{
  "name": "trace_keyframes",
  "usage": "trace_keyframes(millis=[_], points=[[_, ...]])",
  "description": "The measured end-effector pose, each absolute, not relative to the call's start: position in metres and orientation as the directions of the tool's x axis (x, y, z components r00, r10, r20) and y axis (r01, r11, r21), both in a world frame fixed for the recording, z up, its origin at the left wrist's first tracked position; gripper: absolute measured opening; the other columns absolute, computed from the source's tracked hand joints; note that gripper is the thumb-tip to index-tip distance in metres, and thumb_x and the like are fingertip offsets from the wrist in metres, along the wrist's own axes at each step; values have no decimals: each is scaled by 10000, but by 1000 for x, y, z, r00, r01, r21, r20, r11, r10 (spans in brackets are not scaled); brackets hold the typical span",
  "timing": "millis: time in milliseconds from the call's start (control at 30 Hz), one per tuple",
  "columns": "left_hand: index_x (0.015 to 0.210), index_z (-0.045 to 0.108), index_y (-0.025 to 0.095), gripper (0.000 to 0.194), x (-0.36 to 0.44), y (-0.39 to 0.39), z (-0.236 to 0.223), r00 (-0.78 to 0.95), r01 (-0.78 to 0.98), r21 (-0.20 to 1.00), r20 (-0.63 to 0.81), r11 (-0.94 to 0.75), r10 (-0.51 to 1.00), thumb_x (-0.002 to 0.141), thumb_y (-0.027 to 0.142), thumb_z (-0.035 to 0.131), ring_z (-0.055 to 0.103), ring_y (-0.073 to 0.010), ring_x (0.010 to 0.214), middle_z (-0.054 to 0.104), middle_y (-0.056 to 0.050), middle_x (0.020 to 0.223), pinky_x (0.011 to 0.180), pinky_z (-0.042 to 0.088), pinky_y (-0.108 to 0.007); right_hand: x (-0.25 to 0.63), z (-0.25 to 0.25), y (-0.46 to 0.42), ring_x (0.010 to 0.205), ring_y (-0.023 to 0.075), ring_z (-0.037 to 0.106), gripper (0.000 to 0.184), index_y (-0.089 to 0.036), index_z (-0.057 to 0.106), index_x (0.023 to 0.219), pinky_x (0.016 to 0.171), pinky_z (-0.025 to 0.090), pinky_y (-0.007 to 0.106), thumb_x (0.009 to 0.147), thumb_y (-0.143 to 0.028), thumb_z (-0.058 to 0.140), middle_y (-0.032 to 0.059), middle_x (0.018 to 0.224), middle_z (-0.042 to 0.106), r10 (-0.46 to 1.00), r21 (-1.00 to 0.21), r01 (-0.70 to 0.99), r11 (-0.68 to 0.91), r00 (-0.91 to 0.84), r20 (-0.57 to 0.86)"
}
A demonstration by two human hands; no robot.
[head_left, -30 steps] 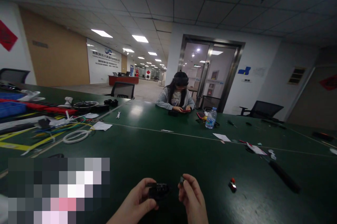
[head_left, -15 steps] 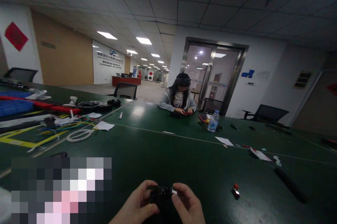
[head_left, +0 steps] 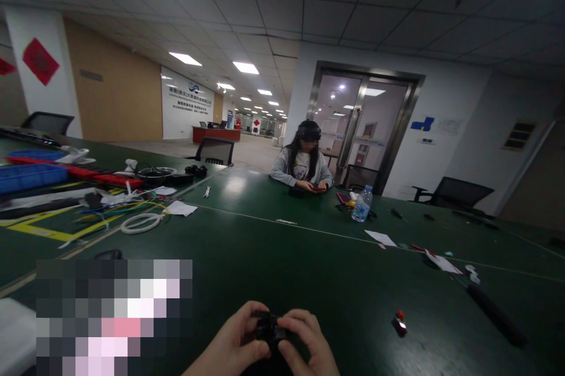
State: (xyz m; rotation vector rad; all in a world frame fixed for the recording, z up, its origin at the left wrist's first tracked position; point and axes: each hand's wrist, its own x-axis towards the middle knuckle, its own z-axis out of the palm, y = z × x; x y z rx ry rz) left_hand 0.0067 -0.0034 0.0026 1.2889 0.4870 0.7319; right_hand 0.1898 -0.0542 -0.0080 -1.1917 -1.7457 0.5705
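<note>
A small black object (head_left: 267, 328) with a shiny surface is held between both hands at the bottom centre, low over the green table; its kind is hard to make out in the dark. My left hand (head_left: 238, 340) grips its left side, thumb below and fingers curled behind. On the other side my right hand (head_left: 310, 342) is closed on it, with the index fingertip on top and the thumb lower down. The fingers hide part of the object. To the right lies a small red and silver item (head_left: 399, 323), apart from my hands.
Across the green table (head_left: 229, 246) sits a person (head_left: 304, 158) holding a red object. A water bottle (head_left: 362, 204) stands near them. Cables, a white coil (head_left: 142, 223) and blue trays (head_left: 33, 177) crowd the left. A black-handled tool (head_left: 494, 314) lies right; a blurred patch covers the lower left.
My right fingers have moved left and closed further over the black object. A small white bit at their tips no longer shows. The view has shifted slightly left.
</note>
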Motion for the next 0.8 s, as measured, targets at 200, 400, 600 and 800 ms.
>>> trace_keyframes(millis=[200, 400, 600, 800], points=[[949, 496, 212, 399, 7, -7, 10, 674, -199, 972, 43, 125, 738, 648, 333, 730, 574, -144, 728, 658, 3, 828, 677, 383, -290, 189, -5, -56, 1029, 263, 540, 233, -304, 658, 975, 866, 442, 387, 748, -266, 620, 82, 1091, 568, 930, -791, 496, 359, -113, 351], [995, 490, 205, 474, 6, -3, 7, 654, -249, 966, 118, 66, 747, 659, 472, 693, 579, -146, 693, 657, -15, 821, 656, 394, -293, 186, -4, -57, 952, 240, 590, 355, -314, 600, 1079, 762, 480, 318, 735, -228, 616, 55, 1093, 610, 952, -855, 428, 293, -53, 300], [1045, 463, 236, 536, 5, -6, 7, 651, -260, 963, 118, 74, 750, 639, 491, 704, 597, -195, 818, 665, -25, 873, 743, 396, -336, 184, -2, -56, 908, 219, 601, 318, -291, 599, 1069, 729, 473, 286, 766, -204, 559, 40, 1050, 645, 949, -870, 391, 300, -29, 314], [1063, 463, 247, 488, 3, -5, 7, 663, -243, 968, 118, 63, 739, 679, 446, 690, 592, -201, 832, 656, -27, 922, 755, 387, -353, 181, 3, -59, 859, 208, 602, 324, -286, 587, 1077, 729, 472, 289, 766, -206, 552, 33, 1047, 638, 970, -882, 418, 218, 6, 242]])
